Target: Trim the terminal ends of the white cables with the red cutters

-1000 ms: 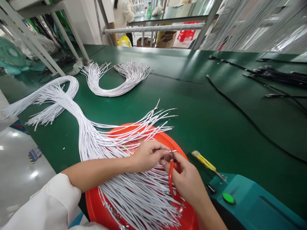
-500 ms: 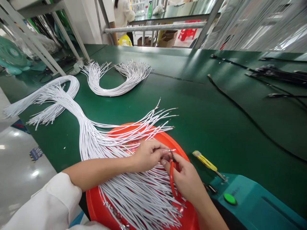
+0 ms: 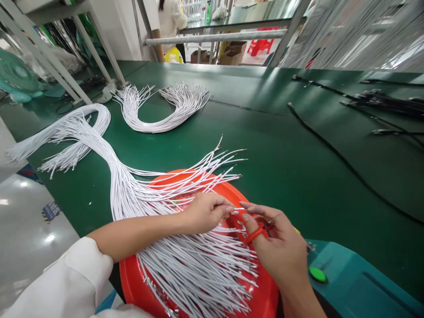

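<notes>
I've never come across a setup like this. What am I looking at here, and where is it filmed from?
There is no robot: these are a person's own bare hands, seen by one camera worn on the head, looking forward and down. The left hand pinches a wire end in its fingers. The right hand holds a red-handled tool, with its fingertips close to that wire end. Below, white wires fan across a red tray. On the green table lie a curved white bundle and black cables.
</notes>
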The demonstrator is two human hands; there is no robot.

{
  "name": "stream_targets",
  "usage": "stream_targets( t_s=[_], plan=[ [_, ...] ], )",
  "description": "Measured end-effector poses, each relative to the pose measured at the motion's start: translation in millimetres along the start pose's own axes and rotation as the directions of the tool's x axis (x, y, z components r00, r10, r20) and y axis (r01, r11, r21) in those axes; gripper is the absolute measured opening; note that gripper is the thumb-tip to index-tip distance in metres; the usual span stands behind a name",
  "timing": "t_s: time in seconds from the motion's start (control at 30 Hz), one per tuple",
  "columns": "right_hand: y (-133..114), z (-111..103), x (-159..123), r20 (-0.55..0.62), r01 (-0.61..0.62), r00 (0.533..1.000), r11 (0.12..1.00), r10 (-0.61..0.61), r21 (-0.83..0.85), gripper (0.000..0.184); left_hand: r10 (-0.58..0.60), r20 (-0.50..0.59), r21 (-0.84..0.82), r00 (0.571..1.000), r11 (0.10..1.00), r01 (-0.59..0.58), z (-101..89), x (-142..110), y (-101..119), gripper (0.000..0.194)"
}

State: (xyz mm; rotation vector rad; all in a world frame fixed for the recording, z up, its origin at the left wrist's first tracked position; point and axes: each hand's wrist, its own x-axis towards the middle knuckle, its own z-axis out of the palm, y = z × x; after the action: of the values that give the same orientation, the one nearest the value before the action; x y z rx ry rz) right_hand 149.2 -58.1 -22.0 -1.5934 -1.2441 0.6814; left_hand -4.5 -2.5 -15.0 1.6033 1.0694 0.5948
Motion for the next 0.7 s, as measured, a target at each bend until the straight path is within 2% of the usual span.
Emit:
stream_targets(
  t_s=[0.07, 0.1, 0.23, 0.3, 0.33, 0.4, 0.47, 0.53, 0.6, 0.63, 0.7],
  plan=[
    [3, -3, 1, 0.048, 0.168, 0.986, 0.968, -0.162, -0.184, 0.013, 0.019, 0.039, 0.071, 0.999, 0.997, -0.022, -1.0, 0, 2, 0.019],
    [4, -5, 2, 0.080, 0.263, 0.965, 0.926, -0.251, -0.270, 0.011, 0.028, 0.054, 0.110, 0.998, 0.993, -0.034, -1.5, 0, 2, 0.019],
    [11, -10, 6, 0.249, 0.559, 0.827, 0.686, -0.505, -0.466, 0.018, 0.069, 0.106, 0.273, 0.992, 0.957, -0.096, -2.6, 0, 1, 0.023],
    [12, -10, 6, 0.349, 0.640, 0.764, 0.574, -0.542, -0.510, 0.019, 0.090, 0.158, 0.367, 0.983, 0.919, -0.143, -2.8, 0, 1, 0.024],
    [12, -10, 6, 0.383, 0.659, 0.748, 0.536, -0.542, -0.528, 0.019, 0.100, 0.195, 0.413, 0.976, 0.894, -0.175, -3.0, -1, 2, 0.023],
    [12, -9, 4, 0.416, 0.662, 0.746, 0.509, -0.520, -0.550, 0.016, 0.125, 0.266, 0.488, 0.956, 0.838, -0.245, -3.2, -2, 2, 0.024],
    [12, -8, 3, 0.402, 0.626, 0.779, 0.563, -0.481, -0.539, 0.015, 0.146, 0.310, 0.528, 0.939, 0.796, -0.298, -3.4, -2, 3, 0.025],
    [12, -7, 3, 0.380, 0.542, 0.837, 0.686, -0.394, -0.485, 0.012, 0.157, 0.330, 0.555, 0.931, 0.765, -0.326, -3.9, -2, 2, 0.025],
    [12, -8, 3, 0.384, 0.391, 0.893, 0.830, -0.237, -0.398, 0.006, 0.177, 0.357, 0.573, 0.917, 0.734, -0.365, -4.9, -2, 1, 0.025],
    [12, -9, 3, 0.401, 0.302, 0.903, 0.888, -0.151, -0.346, 0.004, 0.195, 0.371, 0.574, 0.908, 0.721, -0.389, -5.6, -2, 0, 0.025],
    [10, -10, 4, 0.446, 0.136, 0.895, 0.963, -0.018, -0.234, 0.005, 0.248, 0.399, 0.551, 0.883, 0.704, -0.447, -7.1, -2, -3, 0.023]
  ],
)
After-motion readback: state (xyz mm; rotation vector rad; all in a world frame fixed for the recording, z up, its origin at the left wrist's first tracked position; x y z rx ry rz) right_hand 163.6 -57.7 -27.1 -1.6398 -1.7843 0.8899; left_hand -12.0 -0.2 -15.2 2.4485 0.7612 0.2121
